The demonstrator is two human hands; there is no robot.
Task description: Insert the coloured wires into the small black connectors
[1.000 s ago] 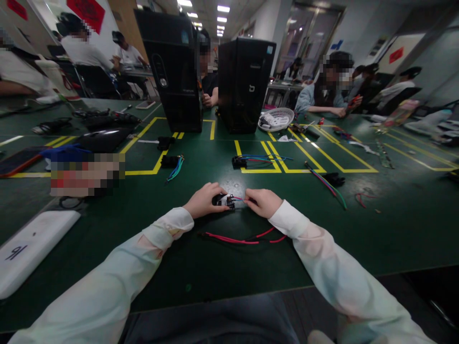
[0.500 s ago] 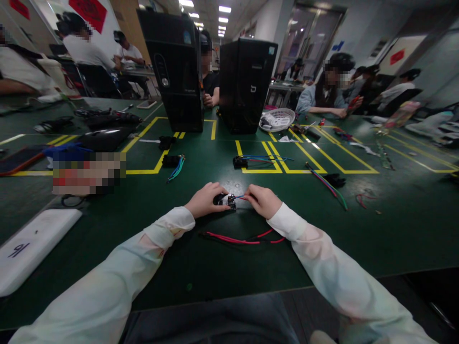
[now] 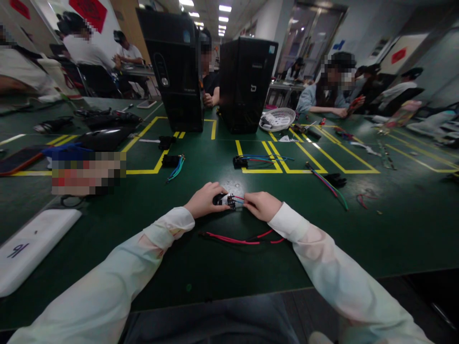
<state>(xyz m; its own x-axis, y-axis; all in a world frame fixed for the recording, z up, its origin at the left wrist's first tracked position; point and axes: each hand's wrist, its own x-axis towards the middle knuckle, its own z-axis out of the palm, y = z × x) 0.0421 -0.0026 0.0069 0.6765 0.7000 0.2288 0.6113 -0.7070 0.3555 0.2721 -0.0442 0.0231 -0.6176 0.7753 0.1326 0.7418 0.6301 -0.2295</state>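
Between my hands, low over the green table, is a small black plastic housing (image 3: 231, 202) with slots. My left hand (image 3: 205, 200) grips it from the left with thumb and fingers. Thin red and blue wires (image 3: 239, 198) run from its right side into the pinched fingers of my right hand (image 3: 263, 205). How the wires seat inside the housing is too small to make out. Nearer to me, a bundle of red and black wires (image 3: 233, 238) lies on the table.
Black parts with wires lie beyond my hands: one with teal wires (image 3: 172, 161), another with blue and red wires (image 3: 241, 162). Two black computer towers (image 3: 247, 86) stand farther back beside a white basket (image 3: 278, 119). A white power bank-like block (image 3: 36, 248) is at left. Other people sit around.
My right fingers have shifted slightly down at the wires; the red wire now shows above the blue one. My left hand stays in place on the housing.
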